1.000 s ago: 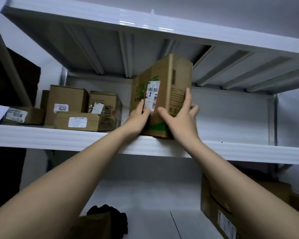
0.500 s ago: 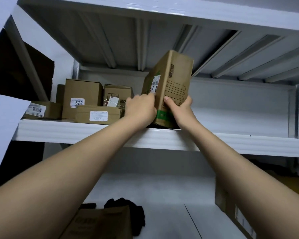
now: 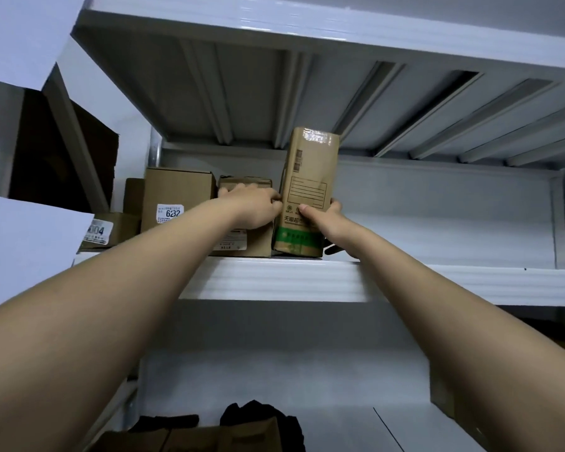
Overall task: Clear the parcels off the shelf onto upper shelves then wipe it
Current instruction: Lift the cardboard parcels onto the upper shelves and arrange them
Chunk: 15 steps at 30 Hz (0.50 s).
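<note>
Two hands steady a tall cardboard parcel (image 3: 305,194) standing on end at the front of the upper shelf (image 3: 274,278), likely to seat it upright beside the stock. The right hand (image 3: 327,220) has thumb and fingers clamped on its lower right side; the left hand (image 3: 252,203) grips its left edge. Just left, the box marked 632 (image 3: 177,200) and smaller cartons (image 3: 245,184) crowd it. A dark cloth (image 3: 261,415) lies on the lower shelf (image 3: 340,429).

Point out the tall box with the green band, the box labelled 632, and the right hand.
Tall box (image 3: 308,177): head view, its printed front face.
Box labelled 632 (image 3: 177,190): head view, front face above the label.
Right hand (image 3: 326,220): head view, its back.
</note>
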Tool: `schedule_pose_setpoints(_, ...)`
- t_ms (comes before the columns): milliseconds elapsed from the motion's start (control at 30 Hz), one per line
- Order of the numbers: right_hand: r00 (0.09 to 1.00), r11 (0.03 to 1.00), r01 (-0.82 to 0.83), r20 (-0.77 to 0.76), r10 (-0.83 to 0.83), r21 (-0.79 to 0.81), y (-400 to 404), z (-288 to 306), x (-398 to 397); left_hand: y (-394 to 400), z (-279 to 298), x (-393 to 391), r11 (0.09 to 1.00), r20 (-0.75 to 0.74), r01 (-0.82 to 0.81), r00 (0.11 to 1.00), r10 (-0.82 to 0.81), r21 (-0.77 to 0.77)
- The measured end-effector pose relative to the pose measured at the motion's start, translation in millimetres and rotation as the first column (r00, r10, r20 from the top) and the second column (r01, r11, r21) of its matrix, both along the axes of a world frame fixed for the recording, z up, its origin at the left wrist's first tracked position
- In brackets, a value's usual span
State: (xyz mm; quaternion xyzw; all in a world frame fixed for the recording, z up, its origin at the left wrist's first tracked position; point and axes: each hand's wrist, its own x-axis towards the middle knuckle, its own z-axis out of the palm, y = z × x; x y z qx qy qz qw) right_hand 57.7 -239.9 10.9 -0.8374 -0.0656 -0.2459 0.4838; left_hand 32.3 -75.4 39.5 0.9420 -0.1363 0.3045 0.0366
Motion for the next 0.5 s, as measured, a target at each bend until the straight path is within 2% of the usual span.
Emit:
schedule_pose_setpoints(67,0.999,0.997,0.022,-0.042,-0.025,-0.073,4,2,4,8,2,-1,1.000,-0.049,0.015,0.999,-0.015,-0.016)
schedule_pose_setpoints(133,0.997,0.992,0.030,-0.069,-0.039,-0.123,5,5,9,15,6,-10,0.997,-0.196,0.057,0.978,-0.066,-0.050)
schedule_pose_setpoints(200,0.995,0.985,0.031,-0.089,-0.046,-0.170,4,9,12,22,9,-21,0.995,-0.386,0.078,0.917,-0.099,-0.070)
schedule_pose_setpoints(267,0.993,0.977,0.034,-0.107,-0.058,-0.212,3,12,15,28,13,-26,0.998,-0.503,0.047,0.863,-0.055,-0.029)
schedule_pose_setpoints(367,0.986,0.963,0.050,-0.139,-0.090,-0.267,5,13,22,33,9,-21,0.999,-0.504,0.037,0.864,-0.013,0.038)
schedule_pose_setpoints(500,0.976,0.941,0.084,-0.161,-0.143,-0.328,9,15,31,32,6,-18,0.998,-0.479,0.063,0.876,-0.055,0.002)
